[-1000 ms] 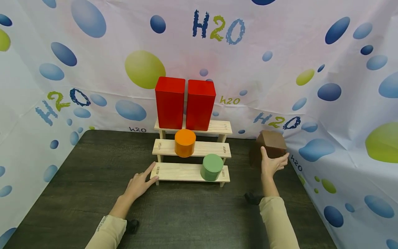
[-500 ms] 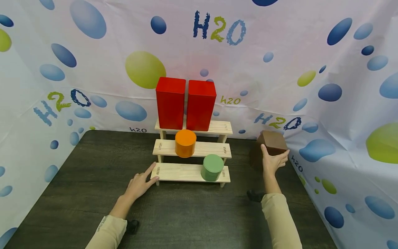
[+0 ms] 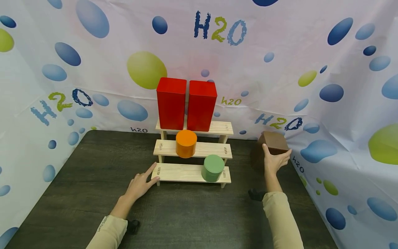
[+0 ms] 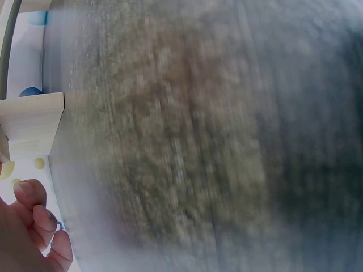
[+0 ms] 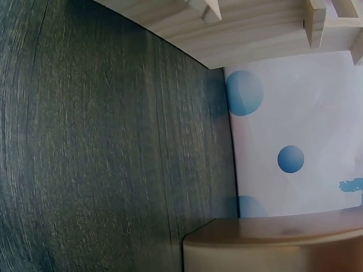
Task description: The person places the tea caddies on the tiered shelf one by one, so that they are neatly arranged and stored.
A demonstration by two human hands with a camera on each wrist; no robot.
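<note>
A three-step wooden display stand [image 3: 180,172] stands in the middle of the table. My left hand [image 3: 138,185] holds the left end of its lowest step, with index finger and thumb at the corners. In the left wrist view, the other fingers [image 4: 42,218] are curled below the stand. At the far right, my right hand [image 3: 275,162] grips a brown box [image 3: 273,140], thumb on its left side and fingers on its right. The box [image 5: 272,249] fills the bottom of the right wrist view, where the hand itself is out of sight.
Two tall red boxes [image 3: 171,103] stand on the top step. An orange round tin [image 3: 186,144] is on the middle step, and a green round tin [image 3: 212,168] sits at the lowest step's right. A printed sheet [image 3: 105,62] walls the dark table [image 3: 192,214] at the back and sides.
Both hands keep their places on the stand and the brown box. The right forearm has shifted slightly to the right, and the head view has drifted a little.
</note>
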